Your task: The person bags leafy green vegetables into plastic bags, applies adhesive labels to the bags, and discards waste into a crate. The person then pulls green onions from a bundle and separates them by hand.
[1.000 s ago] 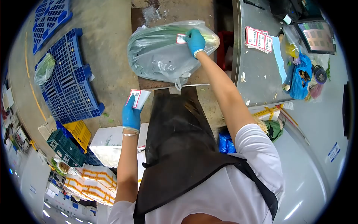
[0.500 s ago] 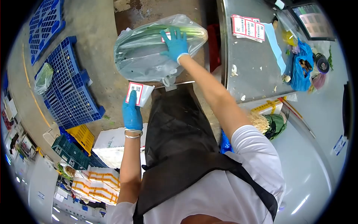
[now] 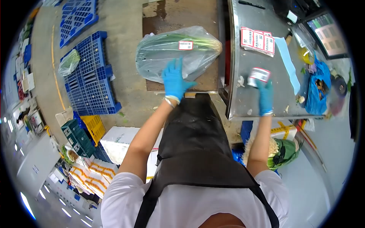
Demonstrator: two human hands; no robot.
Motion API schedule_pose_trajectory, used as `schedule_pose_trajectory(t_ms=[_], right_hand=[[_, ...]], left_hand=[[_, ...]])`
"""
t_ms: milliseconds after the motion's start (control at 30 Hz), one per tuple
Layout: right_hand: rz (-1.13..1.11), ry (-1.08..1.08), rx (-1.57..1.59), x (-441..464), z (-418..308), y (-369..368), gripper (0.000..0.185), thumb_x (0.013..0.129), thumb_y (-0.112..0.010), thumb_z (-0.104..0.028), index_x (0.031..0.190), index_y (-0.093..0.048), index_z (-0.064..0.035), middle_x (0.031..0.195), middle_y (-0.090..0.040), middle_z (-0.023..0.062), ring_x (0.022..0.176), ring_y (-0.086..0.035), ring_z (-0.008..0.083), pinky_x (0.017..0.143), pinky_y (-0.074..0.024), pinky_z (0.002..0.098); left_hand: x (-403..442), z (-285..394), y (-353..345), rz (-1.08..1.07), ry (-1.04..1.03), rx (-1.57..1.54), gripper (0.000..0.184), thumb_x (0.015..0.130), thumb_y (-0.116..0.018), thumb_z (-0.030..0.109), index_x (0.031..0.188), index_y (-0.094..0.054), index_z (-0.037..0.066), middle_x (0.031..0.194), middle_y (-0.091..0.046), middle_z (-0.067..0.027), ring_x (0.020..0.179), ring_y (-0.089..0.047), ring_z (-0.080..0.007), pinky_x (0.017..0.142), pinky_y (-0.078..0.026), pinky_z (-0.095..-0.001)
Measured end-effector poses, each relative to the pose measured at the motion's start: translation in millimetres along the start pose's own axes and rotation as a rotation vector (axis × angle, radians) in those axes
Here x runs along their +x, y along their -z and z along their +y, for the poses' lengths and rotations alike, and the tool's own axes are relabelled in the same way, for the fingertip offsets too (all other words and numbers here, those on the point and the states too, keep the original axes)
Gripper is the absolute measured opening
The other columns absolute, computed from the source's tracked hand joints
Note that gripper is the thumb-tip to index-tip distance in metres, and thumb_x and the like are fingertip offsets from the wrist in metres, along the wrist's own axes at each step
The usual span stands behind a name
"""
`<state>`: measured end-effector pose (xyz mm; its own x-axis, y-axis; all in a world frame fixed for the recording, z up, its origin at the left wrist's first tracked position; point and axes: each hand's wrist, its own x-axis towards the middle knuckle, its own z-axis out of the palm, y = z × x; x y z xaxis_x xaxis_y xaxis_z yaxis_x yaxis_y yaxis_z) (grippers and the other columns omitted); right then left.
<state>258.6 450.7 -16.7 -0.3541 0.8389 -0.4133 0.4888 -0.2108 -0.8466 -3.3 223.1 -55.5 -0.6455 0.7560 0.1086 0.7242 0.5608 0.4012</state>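
A clear plastic bag (image 3: 152,64) of long green stalks with pale ends, like green onions (image 3: 207,45), lies on a brown surface in front of me. A white label (image 3: 185,45) with a red border and barcode sits on the bag. My left hand (image 3: 175,79), in a blue glove, is at the bag's near edge with fingers spread, holding nothing; whether it touches the plastic I cannot tell. My right hand (image 3: 265,95), also gloved, grips a small curled sheet of labels (image 3: 259,76) over the metal table (image 3: 243,100).
On the metal table lie a stack of printed labels (image 3: 257,41), a pale blue strip (image 3: 287,62), a black pen (image 3: 251,4) and a blue bag (image 3: 318,89) near a screen (image 3: 327,32). Blue pallets (image 3: 89,76) and crates (image 3: 78,138) stand to the left.
The label sheet has passed from my left hand to my right. My right hand has left the bag for the metal table, and my left hand has moved to the bag.
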Motion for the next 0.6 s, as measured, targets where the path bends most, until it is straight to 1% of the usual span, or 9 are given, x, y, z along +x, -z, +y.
schedule_pose_trajectory(t_ms=[67, 133, 200, 233, 267, 433, 500, 533, 600], right_hand=[[0.086, 0.044, -0.034, 39.6, 48.9, 49.0, 0.050, 0.087, -0.068, -0.023, 0.128, -0.052, 0.0016, 0.116, -0.062, 0.0099, 0.103, -0.057, 0.0175, 0.093, -0.0447, 0.0325], [0.122, 0.222, -0.355, 69.3, 84.7, 76.9, 0.076, 0.085, -0.071, -0.020, 0.145, -0.032, 0.0025, 0.137, -0.048, 0.0135, 0.119, -0.050, 0.0202, 0.102, -0.0390, 0.0332], [0.217, 0.295, -0.500, 81.5, 101.8, 88.6, 0.088, 0.082, -0.074, -0.022, 0.149, -0.022, 0.0015, 0.142, -0.043, 0.0161, 0.120, -0.049, 0.0232, 0.102, -0.0389, 0.0350], [0.253, 0.134, -0.541, 75.2, 72.6, 87.2, 0.094, 0.081, -0.075, -0.025, 0.150, -0.017, 0.0019, 0.144, -0.040, 0.0201, 0.121, -0.049, 0.0273, 0.103, -0.0387, 0.0374], [0.320, 0.116, -0.608, 71.0, 59.3, 98.0, 0.093, 0.081, -0.075, -0.027, 0.149, -0.020, 0.0033, 0.144, -0.039, 0.0229, 0.123, -0.049, 0.0296, 0.103, -0.0390, 0.0390], [0.845, 0.561, -0.851, 25.6, -29.5, 118.5, 0.050, 0.094, -0.060, -0.022, 0.134, -0.048, 0.0054, 0.131, -0.057, 0.0205, 0.113, -0.058, 0.0311, 0.101, -0.0424, 0.0376], [0.937, 0.568, -0.579, -2.3, -80.4, 89.9, 0.036, 0.096, -0.056, -0.022, 0.120, -0.061, 0.0044, 0.122, -0.064, 0.0163, 0.107, -0.062, 0.0294, 0.095, -0.0462, 0.0363], [0.948, 0.619, -0.662, -12.1, -96.0, 79.5, 0.031, 0.098, -0.052, -0.019, 0.117, -0.064, 0.0016, 0.118, -0.067, 0.0134, 0.103, -0.064, 0.0255, 0.091, -0.0483, 0.0328], [0.882, 0.604, -0.451, -37.4, -135.7, 25.0, 0.031, 0.098, -0.050, -0.018, 0.117, -0.064, 0.0017, 0.117, -0.067, 0.0134, 0.103, -0.064, 0.0237, 0.091, -0.0485, 0.0318]], left_hand=[[8.2, -35.8, -26.2, -0.089, -0.019, 0.354, 0.070, 0.072, -0.076, 0.025, 0.135, -0.049, 0.009, 0.107, -0.065, -0.0155, 0.088, -0.065, -0.0329, 0.089, -0.048, -0.0416], [-11.2, -102.6, -70.0, -0.401, 0.051, 0.446, 0.072, 0.073, -0.073, 0.021, 0.139, -0.045, 0.012, 0.104, -0.066, -0.0157, 0.090, -0.066, -0.0332, 0.085, -0.050, -0.0430], [-26.0, -136.7, -74.3, -0.506, 0.106, 0.266, 0.053, 0.082, -0.055, 0.010, 0.135, -0.051, 0.017, 0.091, -0.069, -0.0127, 0.084, -0.068, -0.0325, 0.071, -0.053, -0.0453], [-30.3, -147.1, -74.1, -0.310, 0.041, 0.121, 0.042, 0.078, -0.058, 0.010, 0.119, -0.063, 0.016, 0.090, -0.068, -0.0127, 0.083, -0.067, -0.0328, 0.072, -0.053, -0.0447], [-21.9, -134.1, -48.4, -0.286, 0.110, 0.044, 0.031, 0.073, -0.061, 0.010, 0.102, -0.070, 0.013, 0.092, -0.067, -0.0123, 0.085, -0.066, -0.0330, 0.075, -0.052, -0.0432], [-11.6, -105.2, 87.0, -0.034, 0.159, -0.256, 0.030, 0.068, -0.061, 0.005, 0.096, -0.069, 0.009, 0.095, -0.066, -0.0144, 0.086, -0.063, -0.0342, 0.079, -0.051, -0.0415], [-23.8, -126.0, 130.5, 0.061, 0.215, -0.349, 0.029, 0.068, -0.059, 0.003, 0.095, -0.068, 0.007, 0.093, -0.066, -0.0146, 0.085, -0.063, -0.0338, 0.079, -0.050, -0.0420], [-31.6, -143.9, 151.8, 0.084, 0.277, -0.383, 0.028, 0.068, -0.059, 0.002, 0.095, -0.068, 0.007, 0.091, -0.065, -0.0147, 0.085, -0.062, -0.0334, 0.079, -0.050, -0.0423], [-46.7, -199.6, 186.3, 0.123, 0.407, -0.432, 0.024, 0.070, -0.058, 0.000, 0.091, -0.067, 0.006, 0.086, -0.064, -0.0151, 0.082, -0.062, -0.0331, 0.077, -0.049, -0.0429]])
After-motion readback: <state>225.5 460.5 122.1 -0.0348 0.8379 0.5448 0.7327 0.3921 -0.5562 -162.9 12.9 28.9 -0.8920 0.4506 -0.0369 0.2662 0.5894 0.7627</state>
